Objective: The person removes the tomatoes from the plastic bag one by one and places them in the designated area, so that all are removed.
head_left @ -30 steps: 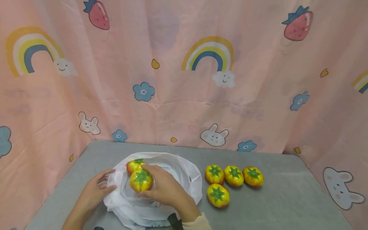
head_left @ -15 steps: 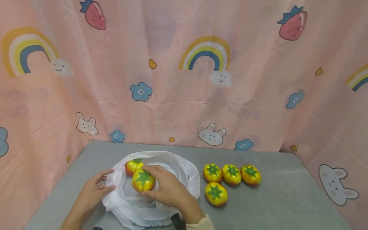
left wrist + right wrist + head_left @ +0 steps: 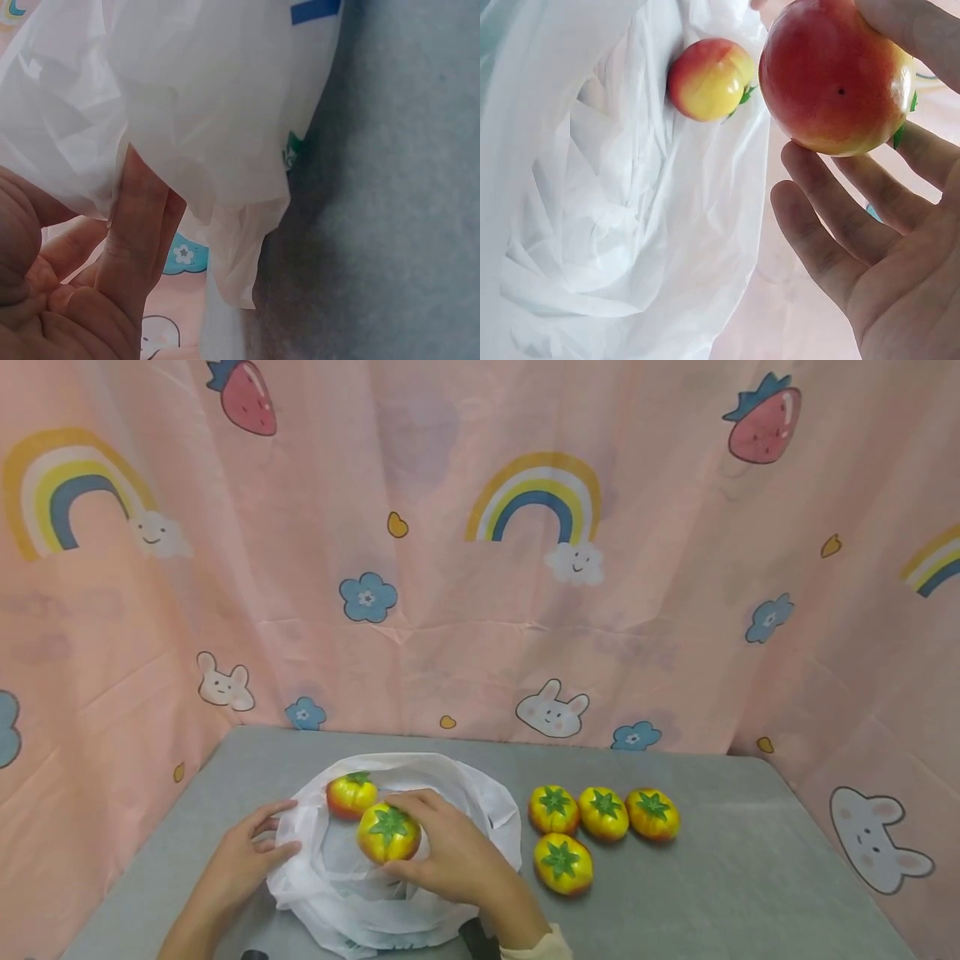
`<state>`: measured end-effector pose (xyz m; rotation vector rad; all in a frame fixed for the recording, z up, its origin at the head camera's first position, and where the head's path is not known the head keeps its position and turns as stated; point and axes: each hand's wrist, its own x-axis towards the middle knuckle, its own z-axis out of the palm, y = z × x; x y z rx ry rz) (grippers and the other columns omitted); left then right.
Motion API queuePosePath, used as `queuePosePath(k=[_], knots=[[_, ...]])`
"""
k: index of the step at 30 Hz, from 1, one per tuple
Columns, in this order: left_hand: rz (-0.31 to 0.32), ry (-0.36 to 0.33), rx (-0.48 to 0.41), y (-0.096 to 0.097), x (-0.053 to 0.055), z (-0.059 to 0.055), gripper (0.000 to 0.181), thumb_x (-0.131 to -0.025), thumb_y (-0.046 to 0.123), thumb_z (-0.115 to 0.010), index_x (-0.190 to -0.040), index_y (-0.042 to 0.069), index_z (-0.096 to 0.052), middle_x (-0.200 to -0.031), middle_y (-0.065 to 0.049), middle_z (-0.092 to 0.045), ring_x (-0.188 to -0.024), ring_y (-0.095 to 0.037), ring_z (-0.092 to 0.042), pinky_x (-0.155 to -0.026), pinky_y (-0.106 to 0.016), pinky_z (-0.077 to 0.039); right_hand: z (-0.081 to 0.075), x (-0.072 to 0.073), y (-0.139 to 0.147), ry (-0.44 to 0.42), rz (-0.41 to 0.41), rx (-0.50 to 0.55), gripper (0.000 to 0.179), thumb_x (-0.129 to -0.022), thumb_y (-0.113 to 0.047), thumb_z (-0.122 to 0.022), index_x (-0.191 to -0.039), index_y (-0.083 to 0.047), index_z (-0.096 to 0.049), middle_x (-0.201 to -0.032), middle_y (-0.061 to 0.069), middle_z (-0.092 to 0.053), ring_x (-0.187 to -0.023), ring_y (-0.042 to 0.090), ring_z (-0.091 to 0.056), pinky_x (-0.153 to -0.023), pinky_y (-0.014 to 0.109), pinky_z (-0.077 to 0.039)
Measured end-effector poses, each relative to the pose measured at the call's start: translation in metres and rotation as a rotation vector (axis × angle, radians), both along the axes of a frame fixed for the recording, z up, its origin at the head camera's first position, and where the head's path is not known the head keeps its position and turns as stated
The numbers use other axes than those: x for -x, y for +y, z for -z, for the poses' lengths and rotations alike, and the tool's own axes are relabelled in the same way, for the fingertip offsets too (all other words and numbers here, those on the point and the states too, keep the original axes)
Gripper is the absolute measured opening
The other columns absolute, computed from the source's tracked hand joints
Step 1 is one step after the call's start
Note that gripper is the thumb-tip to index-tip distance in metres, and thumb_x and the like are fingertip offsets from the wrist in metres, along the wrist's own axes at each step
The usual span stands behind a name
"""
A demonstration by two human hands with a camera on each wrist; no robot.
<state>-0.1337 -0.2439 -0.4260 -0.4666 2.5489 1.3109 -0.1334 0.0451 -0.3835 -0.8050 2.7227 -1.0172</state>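
Note:
A white plastic bag stands with its mouth spread wide on the table. My left hand pinches the bag's left rim between thumb and fingers; the left wrist view shows those fingers against the thin plastic. Over the bag's opening, my right hand holds a yellow-and-red toy persimmon with a green star-shaped top. Its red underside faces the right wrist view, between the thumb and fingertips. A second toy persimmon lies inside the bag at the back left, apart from the held one.
Right of the bag are several more toy persimmons, in a row with one in front. They lie on the grey table. A pink patterned curtain hangs behind the table and along both sides.
My right hand has moved the held persimmon rightward over the bag, so the one in the bag shows more fully. The left hand stays on the rim. The head view has shifted slightly.

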Motion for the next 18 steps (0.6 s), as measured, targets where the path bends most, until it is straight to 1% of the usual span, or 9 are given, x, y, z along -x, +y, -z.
queuePosePath(k=[5,11,16,18], knots=[[0.002,0.004,0.005,0.0,-0.001,0.0,0.074,-0.092,0.029,-0.072,-0.154,0.015,-0.034,-0.15,-0.032,-0.035,-0.128,-0.049,-0.048,-0.102,-0.056,-0.049,0.0,-0.001,0.005,-0.001,0.013,0.006,0.069,-0.082,-0.039,-0.08,-0.143,-0.036,-0.049,-0.141,-0.008,-0.053,-0.114,0.011,-0.058,-0.1,0.039,-0.055],[-0.007,0.009,0.014,0.001,-0.002,-0.001,0.072,-0.092,0.028,-0.072,-0.153,0.014,-0.036,-0.149,-0.032,-0.037,-0.128,-0.049,-0.05,-0.099,-0.054,-0.053,-0.001,-0.004,0.014,0.043,0.016,0.002,0.07,-0.082,-0.04,-0.081,-0.144,-0.034,-0.048,-0.14,-0.009,-0.054,-0.118,0.011,-0.058,-0.101,0.041,-0.054],[-0.009,0.006,0.007,0.001,-0.002,0.0,0.073,-0.092,0.029,-0.072,-0.153,0.015,-0.035,-0.149,-0.032,-0.036,-0.128,-0.05,-0.049,-0.101,-0.055,-0.051,-0.003,-0.006,0.024,0.012,0.047,0.0,0.07,-0.082,-0.041,-0.08,-0.144,-0.037,-0.047,-0.141,-0.009,-0.053,-0.115,0.011,-0.058,-0.1,0.042,-0.055],[-0.008,0.006,0.006,0.001,-0.002,0.0,0.074,-0.092,0.03,-0.072,-0.153,0.015,-0.035,-0.15,-0.032,-0.035,-0.129,-0.05,-0.048,-0.102,-0.056,-0.049,-0.004,-0.007,0.029,0.008,0.057,-0.002,0.07,-0.082,-0.04,-0.08,-0.144,-0.037,-0.047,-0.141,-0.009,-0.052,-0.114,0.011,-0.058,-0.1,0.041,-0.055]])
